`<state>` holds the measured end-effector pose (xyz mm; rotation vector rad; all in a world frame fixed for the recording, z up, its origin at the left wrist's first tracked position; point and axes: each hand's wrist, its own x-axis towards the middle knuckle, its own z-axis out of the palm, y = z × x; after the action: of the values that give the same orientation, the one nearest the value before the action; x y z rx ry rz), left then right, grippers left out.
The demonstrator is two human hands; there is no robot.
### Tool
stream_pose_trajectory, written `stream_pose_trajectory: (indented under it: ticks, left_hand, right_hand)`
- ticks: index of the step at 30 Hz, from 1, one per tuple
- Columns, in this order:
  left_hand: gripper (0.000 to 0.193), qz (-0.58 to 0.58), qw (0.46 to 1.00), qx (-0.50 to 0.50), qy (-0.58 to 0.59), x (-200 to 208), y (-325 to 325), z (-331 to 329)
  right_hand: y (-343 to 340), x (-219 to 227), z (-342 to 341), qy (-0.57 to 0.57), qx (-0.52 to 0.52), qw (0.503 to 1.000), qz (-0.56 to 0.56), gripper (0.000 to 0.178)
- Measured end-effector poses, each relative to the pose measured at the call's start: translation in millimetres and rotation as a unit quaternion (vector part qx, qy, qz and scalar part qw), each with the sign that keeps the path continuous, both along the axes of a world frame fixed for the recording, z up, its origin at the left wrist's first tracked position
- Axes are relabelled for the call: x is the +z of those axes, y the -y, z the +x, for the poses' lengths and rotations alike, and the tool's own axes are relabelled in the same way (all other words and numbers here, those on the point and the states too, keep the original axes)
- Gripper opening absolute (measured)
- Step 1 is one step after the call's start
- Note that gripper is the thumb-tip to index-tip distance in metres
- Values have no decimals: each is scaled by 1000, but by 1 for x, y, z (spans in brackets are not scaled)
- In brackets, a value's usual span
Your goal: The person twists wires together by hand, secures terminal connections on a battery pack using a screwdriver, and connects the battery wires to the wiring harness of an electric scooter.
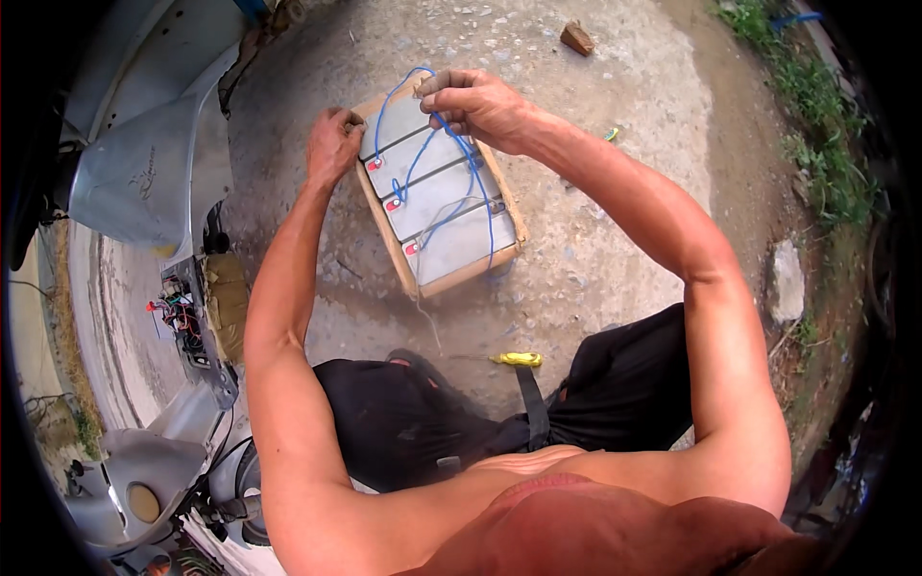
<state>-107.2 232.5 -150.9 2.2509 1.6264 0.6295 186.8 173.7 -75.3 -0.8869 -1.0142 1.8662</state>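
A shallow wooden crate (519, 221) stands on the ground before me, with several grey batteries (442, 200) in a row inside. Red terminals (376, 165) show along their left ends. Blue wire (386, 106) loops over the batteries, and a thin pale wire (429, 312) trails off the near side. Above the crate's far right corner, my right hand (475, 106) is closed in a pinch on the blue wire. My left hand (334, 144) is at the far left corner, its curled fingers against the crate's edge; the fingertips are partly hidden.
A yellow-handled screwdriver (519, 359) lies on the concrete between my feet and the crate. Beyond sits a brick piece (577, 38). Silver vehicle panels (144, 182) and exposed wiring (178, 312) are on the left. A pale stone (788, 280) and weeds (816, 173) line the right.
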Motion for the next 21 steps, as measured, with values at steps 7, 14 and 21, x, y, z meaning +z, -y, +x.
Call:
stream_pose_trajectory:
  ticks: [7, 14, 21]
  left_hand:
    - [28, -11, 996, 68, -65, 2, -4, 9]
    - [31, 0, 998, 35, -50, 0, -4, 7]
    - [34, 15, 1000, -3, -22, -2, -4, -1]
  right_hand:
    - [2, 4, 5, 4, 13, 1000, 9, 21]
    - [4, 6, 2, -3, 16, 1000, 1, 22]
    - [6, 5, 2, -4, 14, 1000, 7, 21]
